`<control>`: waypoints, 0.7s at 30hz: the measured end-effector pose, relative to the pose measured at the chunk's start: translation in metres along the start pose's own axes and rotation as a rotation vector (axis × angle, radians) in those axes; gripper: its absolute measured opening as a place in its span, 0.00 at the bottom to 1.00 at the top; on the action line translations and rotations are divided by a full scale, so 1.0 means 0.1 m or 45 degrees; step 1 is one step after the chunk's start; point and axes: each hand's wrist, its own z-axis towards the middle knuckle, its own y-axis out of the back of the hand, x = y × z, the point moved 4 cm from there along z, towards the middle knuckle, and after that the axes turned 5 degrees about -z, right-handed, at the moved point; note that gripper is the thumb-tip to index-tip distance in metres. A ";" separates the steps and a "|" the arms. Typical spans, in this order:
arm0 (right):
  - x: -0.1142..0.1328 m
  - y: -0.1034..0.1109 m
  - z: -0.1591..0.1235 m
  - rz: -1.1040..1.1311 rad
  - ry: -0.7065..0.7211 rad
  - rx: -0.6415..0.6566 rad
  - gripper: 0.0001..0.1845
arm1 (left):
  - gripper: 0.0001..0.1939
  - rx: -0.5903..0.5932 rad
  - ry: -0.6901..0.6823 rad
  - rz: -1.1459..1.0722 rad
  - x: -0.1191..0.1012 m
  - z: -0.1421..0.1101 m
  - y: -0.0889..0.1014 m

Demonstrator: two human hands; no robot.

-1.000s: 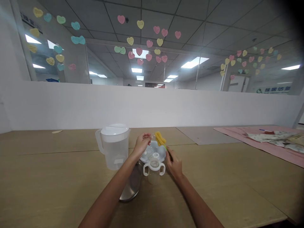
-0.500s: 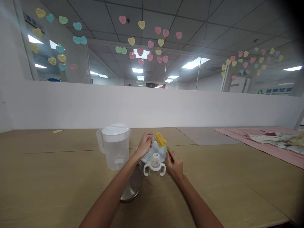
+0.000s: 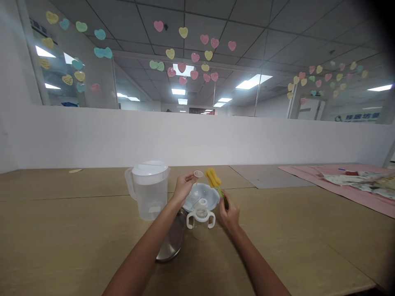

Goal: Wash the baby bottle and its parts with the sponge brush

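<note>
My left hand [image 3: 184, 186] pinches a small clear bottle nipple [image 3: 198, 174] by its round rim, above a pale bowl [image 3: 212, 200]. In my closed right hand [image 3: 230, 211] is the green handle of a bottle brush [image 3: 213, 178]. Its yellow sponge head points up and left, just right of the nipple and apart from it. Nearer me, a clear baby bottle [image 3: 201, 224] with two white side handles stands upright, its mouth uncovered. A small white ring-shaped part [image 3: 203, 202] shows in the bowl behind the bottle.
A lidded translucent pitcher [image 3: 151, 193] stands left of the bowl. Below my left forearm, a shiny metal tray [image 3: 171, 244] is partly covered. Far right, a pink cloth [image 3: 308, 176] bears papers and a pen. A white wall [image 3: 197, 137] closes off the table's back.
The brush has drawn away to the right from the nipple, with my right hand shifting slightly right. The nipple's round rim now faces upward in my left hand.
</note>
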 end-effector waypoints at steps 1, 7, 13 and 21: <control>0.01 0.00 0.00 -0.013 0.029 0.012 0.17 | 0.12 0.011 0.042 -0.033 0.01 0.00 0.00; 0.08 -0.02 -0.01 -0.115 0.139 0.060 0.18 | 0.04 0.040 0.153 -0.236 0.00 0.00 -0.02; 0.06 0.03 0.01 -0.285 0.255 -0.026 0.21 | 0.03 -0.049 0.178 -0.400 -0.07 -0.01 -0.03; 0.04 0.03 0.06 -0.317 0.379 0.036 0.26 | 0.04 -0.106 0.175 -0.394 -0.19 0.00 0.04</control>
